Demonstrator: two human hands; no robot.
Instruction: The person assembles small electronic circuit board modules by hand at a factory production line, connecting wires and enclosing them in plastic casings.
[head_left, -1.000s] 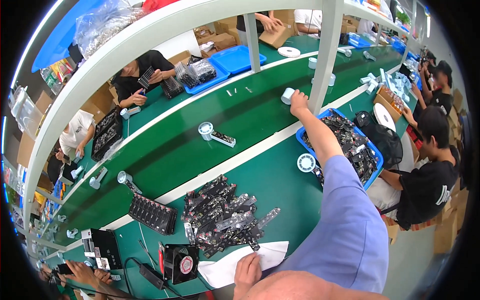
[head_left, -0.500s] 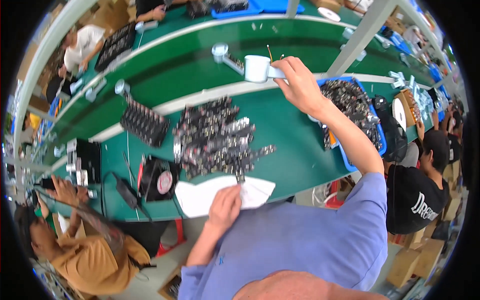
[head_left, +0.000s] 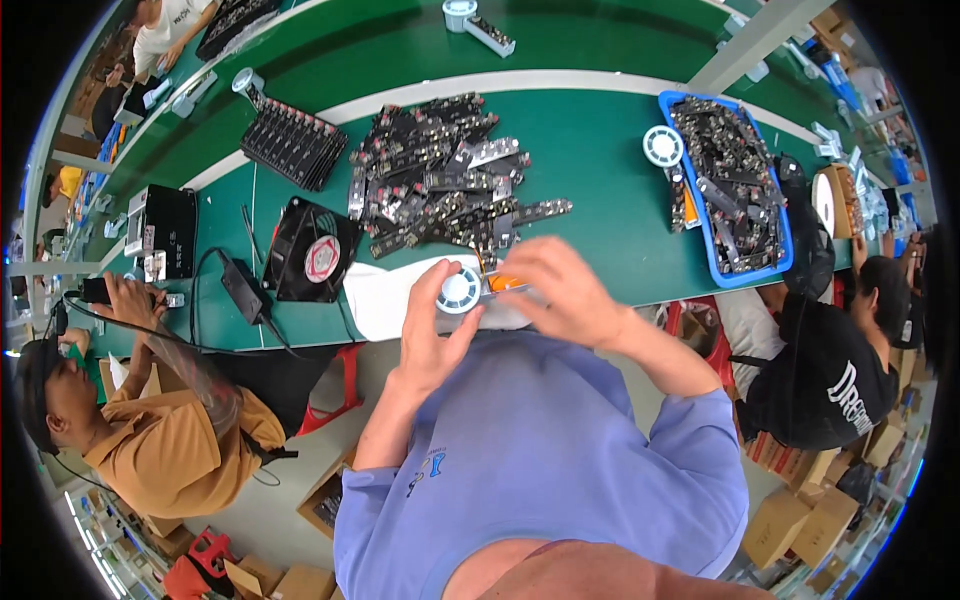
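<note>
My left hand [head_left: 430, 330] grips the round, slotted head of a light-blue handheld fan casing [head_left: 459, 290] between thumb and fingers. Over the casing's handle side hovers my right hand [head_left: 565, 295], its fingers motion-blurred beside an orange battery-like part [head_left: 505, 283]. Whether those fingers pinch anything is unclear. Both hands are above a white sheet [head_left: 385, 300] at the table's near edge. Just beyond them lies a loose pile of narrow black circuit boards [head_left: 440, 180], one with its end close to the casing.
A blue basket [head_left: 722, 272] full of boards stands at right, with another fan casing [head_left: 663, 147] beside it. Left are a stacked board panel [head_left: 290, 145], a black square fan [head_left: 312, 250] and a power adapter [head_left: 245, 290]. Co-workers sit on both sides; one casing [head_left: 480, 28] lies beyond the rail.
My right hand has brought the fan casing from the far rail to the near edge. My left hand has moved from the white sheet to its round head. The view has tilted.
</note>
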